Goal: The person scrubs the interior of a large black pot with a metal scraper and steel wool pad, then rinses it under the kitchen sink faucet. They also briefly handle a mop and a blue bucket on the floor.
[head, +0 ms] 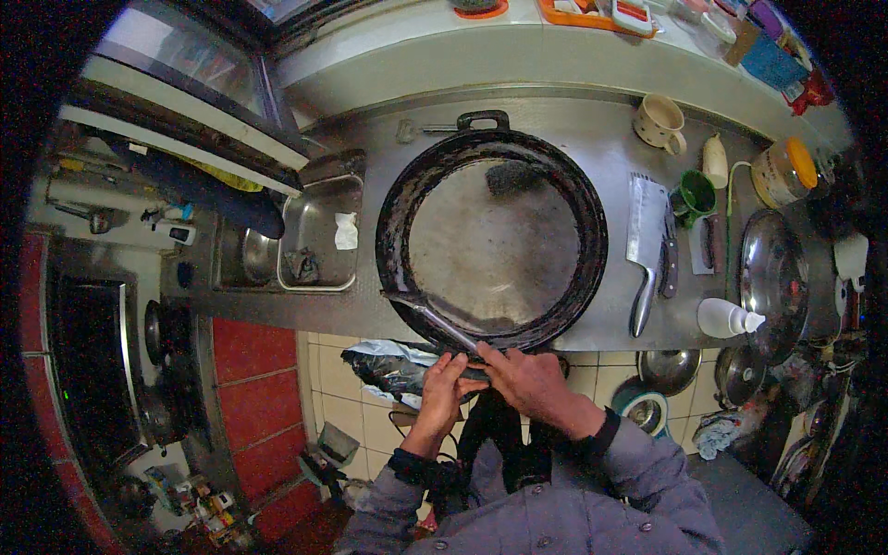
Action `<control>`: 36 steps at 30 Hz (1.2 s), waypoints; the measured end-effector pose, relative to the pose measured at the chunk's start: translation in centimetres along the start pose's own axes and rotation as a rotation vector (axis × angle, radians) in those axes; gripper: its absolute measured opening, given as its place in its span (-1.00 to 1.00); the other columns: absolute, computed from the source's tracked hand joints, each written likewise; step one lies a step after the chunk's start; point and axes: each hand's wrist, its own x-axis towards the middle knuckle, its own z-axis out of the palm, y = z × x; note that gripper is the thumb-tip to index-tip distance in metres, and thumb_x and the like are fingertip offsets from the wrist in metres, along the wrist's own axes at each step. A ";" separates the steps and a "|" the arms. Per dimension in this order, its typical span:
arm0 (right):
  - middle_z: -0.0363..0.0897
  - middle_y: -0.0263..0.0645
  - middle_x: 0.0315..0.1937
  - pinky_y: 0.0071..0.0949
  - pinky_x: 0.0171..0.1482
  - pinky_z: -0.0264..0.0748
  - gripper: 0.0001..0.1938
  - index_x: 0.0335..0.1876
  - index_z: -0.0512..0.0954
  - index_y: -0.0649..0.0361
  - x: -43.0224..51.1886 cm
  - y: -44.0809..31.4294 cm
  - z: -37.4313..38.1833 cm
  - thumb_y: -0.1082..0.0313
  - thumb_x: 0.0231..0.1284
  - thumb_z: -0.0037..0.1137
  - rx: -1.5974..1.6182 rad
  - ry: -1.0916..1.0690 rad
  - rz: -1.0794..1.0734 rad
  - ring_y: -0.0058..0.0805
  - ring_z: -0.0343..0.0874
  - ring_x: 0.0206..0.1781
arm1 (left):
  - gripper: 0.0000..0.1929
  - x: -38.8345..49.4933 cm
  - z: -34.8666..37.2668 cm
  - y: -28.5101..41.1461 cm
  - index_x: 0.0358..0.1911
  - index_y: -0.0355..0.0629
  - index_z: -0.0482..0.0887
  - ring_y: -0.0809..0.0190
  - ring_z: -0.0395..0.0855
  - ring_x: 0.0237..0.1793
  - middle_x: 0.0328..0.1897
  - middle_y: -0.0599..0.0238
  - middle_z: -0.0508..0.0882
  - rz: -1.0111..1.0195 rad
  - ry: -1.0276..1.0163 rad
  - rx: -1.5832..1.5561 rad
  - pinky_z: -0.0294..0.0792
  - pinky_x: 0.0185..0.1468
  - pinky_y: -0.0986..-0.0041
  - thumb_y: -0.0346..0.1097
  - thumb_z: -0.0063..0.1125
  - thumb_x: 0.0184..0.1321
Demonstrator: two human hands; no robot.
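Note:
A large, dark, round metal pan (496, 243) with a loop handle at its far side sits on the steel counter. Its floor is greyish and worn, with a dark patch (513, 179) near the far wall. My right hand (531, 381), at the near rim, grips a slim metal-handled tool (447, 327). The tool slants up and left across the rim, its thin head by the pan's left wall. My left hand (442, 388) is close beside the right, fingers bent towards it; whether it holds anything is hidden.
Right of the pan lie a cleaver (645, 236), a black-handled knife (669, 267), a green cup (694, 194), a mug (659, 121) and a white bottle (728, 318). A steel sink (322, 277) is at left. Below the counter edge hangs or stands a black plastic bag (388, 371).

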 end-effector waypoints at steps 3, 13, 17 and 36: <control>0.57 -0.17 -0.55 -0.18 -0.59 0.53 -0.51 0.30 0.36 0.07 0.3 -0.1 -0.5 0.06 0.33 0.05 -0.065 -0.062 -0.005 -0.15 0.63 -0.58 | -0.76 0.0 0.1 0.1 0.00 -0.26 0.53 0.20 0.73 -0.19 -0.12 0.18 0.67 -0.021 0.041 0.034 0.63 -0.12 0.39 -0.25 -0.01 0.43; 0.60 -0.09 -0.58 -0.10 -0.62 0.48 -0.51 0.27 0.38 0.20 0.7 -1.8 -1.1 0.16 0.28 0.06 -0.060 -0.289 0.044 -0.08 0.64 -0.58 | -0.76 -0.1 -0.2 -0.5 0.00 -0.24 0.55 0.24 0.73 -0.21 -0.12 0.24 0.68 -0.021 0.045 0.023 0.60 -0.13 0.43 -0.26 0.03 0.40; 0.63 -0.08 -0.54 -0.11 -0.57 0.50 -0.48 0.29 0.37 0.22 1.7 -2.1 -0.5 0.17 0.26 0.07 -0.023 -0.023 -0.040 -0.07 0.63 -0.56 | -0.81 0.0 -0.4 -1.6 -0.04 -0.21 0.56 0.39 0.68 -0.32 -0.09 0.30 0.69 -0.018 0.064 0.019 0.52 -0.25 0.54 -0.34 -0.03 0.38; 0.64 -0.09 -0.49 -0.06 -0.46 0.50 -0.44 0.36 0.31 0.15 2.4 -2.6 -0.7 0.15 0.28 0.09 0.085 -0.196 0.075 -0.03 0.65 -0.46 | -0.85 0.1 -0.6 -2.2 -0.18 -0.18 0.57 0.40 0.51 -0.37 -0.35 0.42 0.58 -0.049 0.060 0.065 0.36 -0.28 0.52 -0.29 -0.03 0.35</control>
